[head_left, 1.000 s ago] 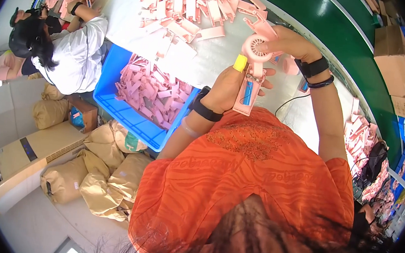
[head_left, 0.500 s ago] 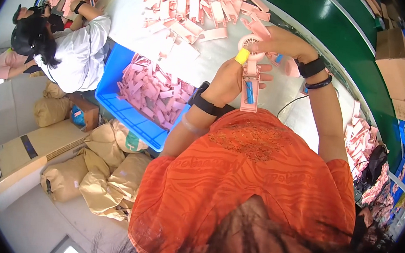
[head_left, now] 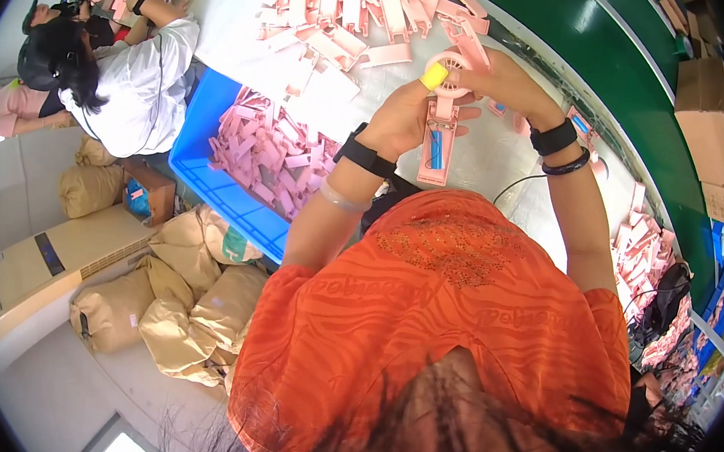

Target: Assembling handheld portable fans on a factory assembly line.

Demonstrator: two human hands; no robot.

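My left hand [head_left: 400,118] is closed round the pink half-shell of a handheld fan [head_left: 435,165]. A blue cylindrical battery [head_left: 435,148] lies in its open handle, which points toward me. A yellow cover [head_left: 434,76] wraps my left thumb, which presses at the edge of the round fan grille [head_left: 449,64]. My right hand [head_left: 508,85] is closed at the grille's right side, its fingertips partly hidden. Another long pink shell piece [head_left: 468,44] sticks up beside the grille, against my right hand; how it is held is hard to see.
Loose pink shells [head_left: 339,15] are heaped on the far table. At left stands a blue crate [head_left: 225,198] full of pink parts. More pink pieces [head_left: 638,253] and a black bag [head_left: 667,295] lie at right. Brown sacks [head_left: 114,311] sit on the floor; a co-worker in white [head_left: 135,91] works at far left.
Both hands have shifted slightly with the fan shell, its handle moving left and upward. My left thumb has come onto the grille's edge, and more of the grille shows.
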